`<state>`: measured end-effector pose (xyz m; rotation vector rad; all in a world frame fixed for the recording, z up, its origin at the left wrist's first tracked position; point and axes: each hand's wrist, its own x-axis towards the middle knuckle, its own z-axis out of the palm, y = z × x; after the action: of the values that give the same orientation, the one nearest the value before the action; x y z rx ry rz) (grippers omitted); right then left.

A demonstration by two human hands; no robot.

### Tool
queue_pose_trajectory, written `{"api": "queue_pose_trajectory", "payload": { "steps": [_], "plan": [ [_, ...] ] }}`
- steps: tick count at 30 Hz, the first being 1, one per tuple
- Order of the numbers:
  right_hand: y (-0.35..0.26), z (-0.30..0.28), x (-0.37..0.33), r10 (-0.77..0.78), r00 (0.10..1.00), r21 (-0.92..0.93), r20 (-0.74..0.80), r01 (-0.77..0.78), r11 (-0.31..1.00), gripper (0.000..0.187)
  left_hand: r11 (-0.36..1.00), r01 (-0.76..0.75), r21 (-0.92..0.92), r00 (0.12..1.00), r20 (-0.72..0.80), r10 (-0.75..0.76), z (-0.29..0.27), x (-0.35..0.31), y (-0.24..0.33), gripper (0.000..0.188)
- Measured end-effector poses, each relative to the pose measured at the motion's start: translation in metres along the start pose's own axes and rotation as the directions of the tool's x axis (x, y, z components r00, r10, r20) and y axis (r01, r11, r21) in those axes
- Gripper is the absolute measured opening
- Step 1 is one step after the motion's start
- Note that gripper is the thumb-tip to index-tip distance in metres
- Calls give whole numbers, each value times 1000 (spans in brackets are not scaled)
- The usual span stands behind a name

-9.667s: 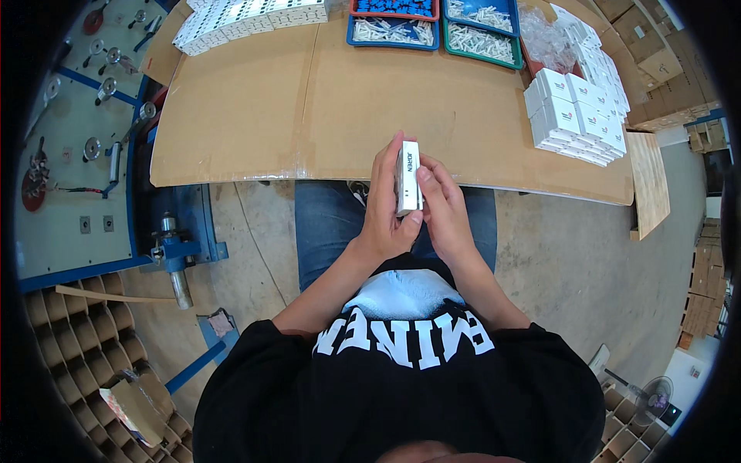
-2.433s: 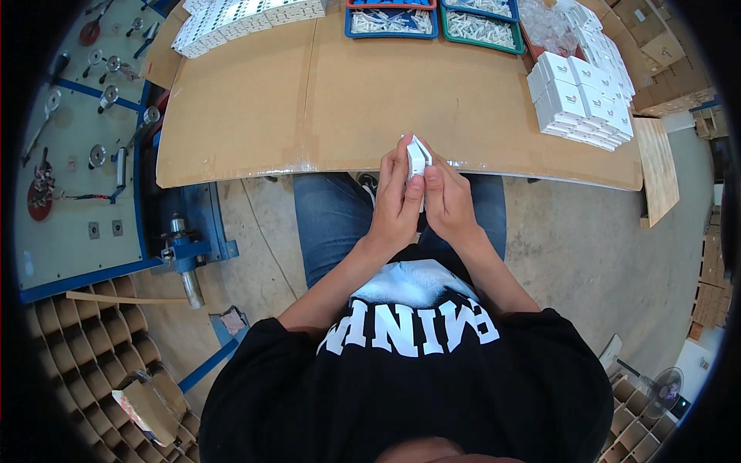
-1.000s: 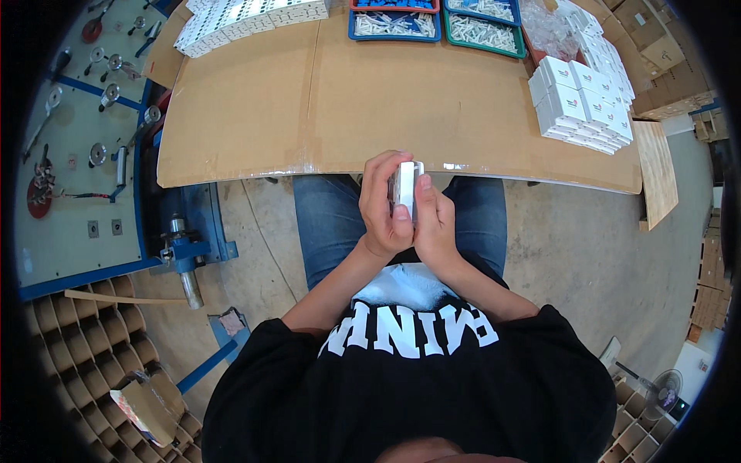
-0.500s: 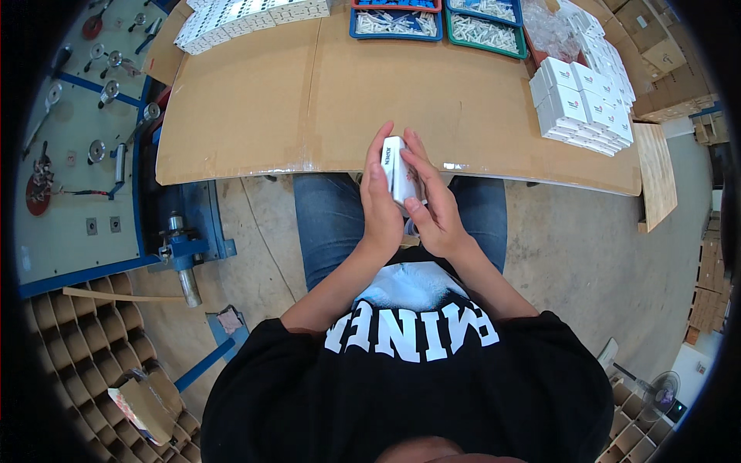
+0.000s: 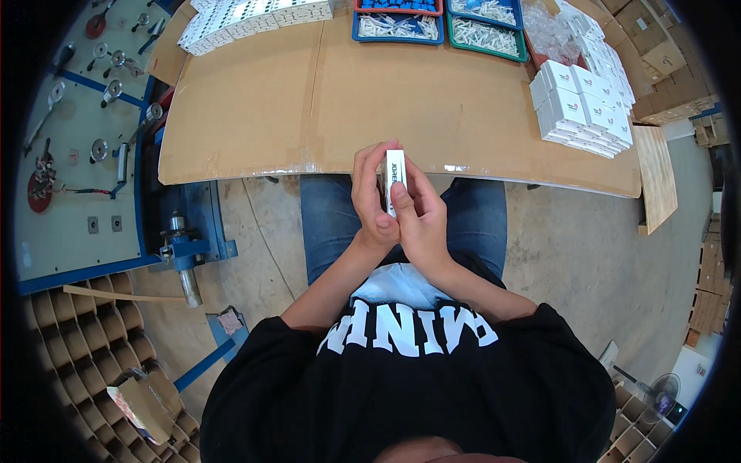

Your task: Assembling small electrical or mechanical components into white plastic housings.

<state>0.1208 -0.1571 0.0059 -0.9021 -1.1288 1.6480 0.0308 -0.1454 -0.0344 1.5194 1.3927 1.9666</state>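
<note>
Between my two hands, over my lap at the table's front edge, stands a small white box (image 5: 394, 171) with dark print on its narrow side. My left hand (image 5: 371, 193) wraps its left side, fingers curled toward the far end. My right hand (image 5: 422, 218) grips it from the right, with the thumb lying along the narrow printed side. The box's broad faces are mostly covered by my palms and fingers.
A cardboard-covered table (image 5: 370, 100) lies ahead. White boxes (image 5: 580, 104) are stacked at its right, and a row of white boxes (image 5: 255, 23) stands far left. Trays of small white parts (image 5: 397, 28) sit at the back. A machine panel (image 5: 77, 170) is at left.
The box has turned so its narrow printed side now faces up. Both hands have come slightly closer to my body, and the right thumb has moved onto that side.
</note>
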Motion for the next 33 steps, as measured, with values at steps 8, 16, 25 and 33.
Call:
{"api": "queue_pose_trajectory", "payload": {
  "steps": [8,16,25,33],
  "plan": [
    [8,-2,-8,-107,994,-132,-3,105,986,49,998,-24,-59,999,-31,22,2,-3,1,96],
    [10,-1,-6,-90,996,-119,-11,88,989,53,997,-25,-77,998,-55,21,6,-4,-3,93],
    [-4,-42,24,79,980,-52,184,-71,996,57,959,196,-206,973,163,-164,5,-2,-22,108],
    [-13,-69,33,-371,813,-599,450,582,549,73,167,782,-600,480,409,-776,1,11,13,78]
  ]
}}
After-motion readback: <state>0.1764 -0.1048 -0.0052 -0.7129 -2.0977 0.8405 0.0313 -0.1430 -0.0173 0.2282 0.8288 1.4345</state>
